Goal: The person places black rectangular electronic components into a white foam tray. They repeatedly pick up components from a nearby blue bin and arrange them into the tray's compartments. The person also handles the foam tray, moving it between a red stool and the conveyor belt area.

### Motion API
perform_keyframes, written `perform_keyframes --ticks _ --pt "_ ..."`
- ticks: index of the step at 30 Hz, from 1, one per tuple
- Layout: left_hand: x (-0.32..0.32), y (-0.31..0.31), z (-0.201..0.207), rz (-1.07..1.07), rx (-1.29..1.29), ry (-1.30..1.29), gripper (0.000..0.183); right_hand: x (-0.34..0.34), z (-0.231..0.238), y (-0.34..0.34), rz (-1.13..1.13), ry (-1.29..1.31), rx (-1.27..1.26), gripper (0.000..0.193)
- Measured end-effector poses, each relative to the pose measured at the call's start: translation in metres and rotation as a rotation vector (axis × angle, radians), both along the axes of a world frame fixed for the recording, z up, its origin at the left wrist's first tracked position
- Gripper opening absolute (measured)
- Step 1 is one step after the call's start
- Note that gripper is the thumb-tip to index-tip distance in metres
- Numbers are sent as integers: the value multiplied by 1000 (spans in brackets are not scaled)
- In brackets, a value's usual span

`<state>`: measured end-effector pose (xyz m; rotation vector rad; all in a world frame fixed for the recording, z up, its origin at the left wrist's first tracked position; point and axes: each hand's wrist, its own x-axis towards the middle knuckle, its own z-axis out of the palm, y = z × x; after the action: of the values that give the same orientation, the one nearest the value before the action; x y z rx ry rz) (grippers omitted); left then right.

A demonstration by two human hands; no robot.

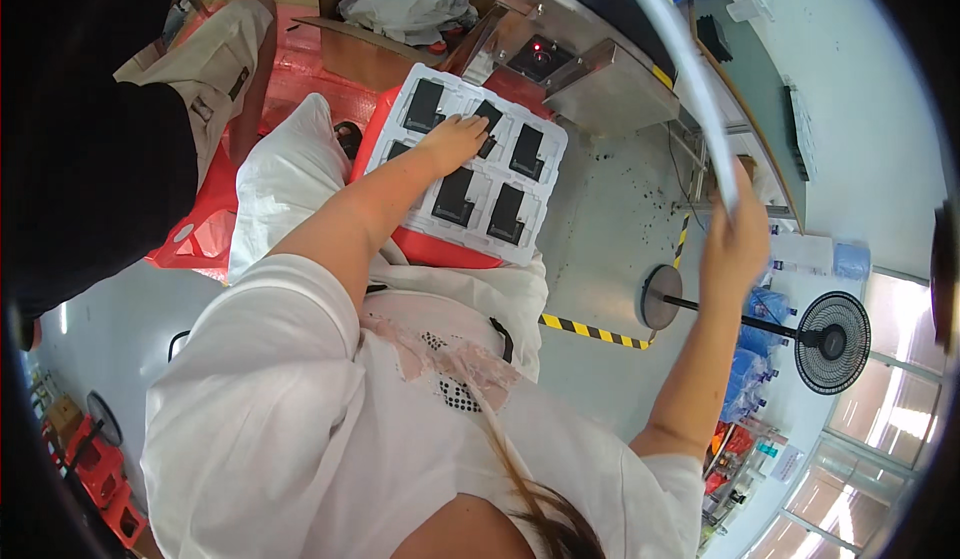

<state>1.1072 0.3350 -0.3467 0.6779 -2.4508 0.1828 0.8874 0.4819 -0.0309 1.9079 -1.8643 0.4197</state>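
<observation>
A white moulded tray rests over my lap on a red surface, with several flat black notched parts lying in its pockets. My left hand reaches across the tray, its fingers stretched over one black part in the far row and touching it. Another black part sits in the pocket to the right. Raised on the right, my right hand is closed round the lower end of a thin white sheet-like piece. This piece shows nearly edge-on and blurred, so I cannot tell whether it is another tray.
A cardboard box with clear plastic bags stands beyond the tray, beside a metal machine frame. Another person's leg is close on the left. A black fan stands at right, near yellow-black floor tape.
</observation>
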Motion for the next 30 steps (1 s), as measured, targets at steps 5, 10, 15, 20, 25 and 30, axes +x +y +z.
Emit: perform_keyframes --ticks 5,10,15,20,25,30 --pt "-8 -5 4 -66 469 -388 30 -17 50 116 -398 -340 -109 24" --pt "-19 -20 34 -79 225 -496 45 -9 97 225 -643 -535 57 22" --pt "-34 -21 22 -263 267 -857 36 6 57 226 -642 -419 183 21" --pt "-21 -5 8 -108 252 -419 26 10 3 195 -331 -227 153 25" --pt "1 -23 20 121 345 -70 19 21 -14 176 -147 -97 312 40" --pt "107 -51 -29 622 1552 1252 50 56 -121 111 305 -80 51 45"
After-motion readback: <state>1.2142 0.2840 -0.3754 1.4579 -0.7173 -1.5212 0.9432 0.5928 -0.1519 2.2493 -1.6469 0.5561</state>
